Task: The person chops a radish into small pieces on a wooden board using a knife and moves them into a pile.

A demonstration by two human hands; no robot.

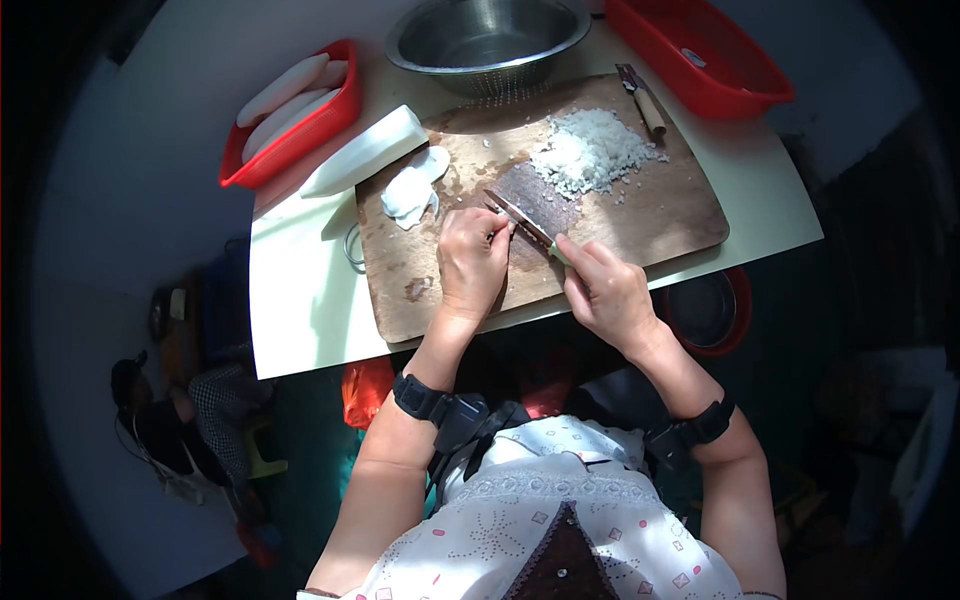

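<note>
Bare forearms, black strap with a small device on left wrist (432, 402), black band on right wrist (692, 430), white patterned sleeveless top (560, 520) below the straps

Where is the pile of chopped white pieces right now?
In the head view, the chopped pile lies on the far right part of the cutting board, just beyond the knife and below the metal colander.
</note>
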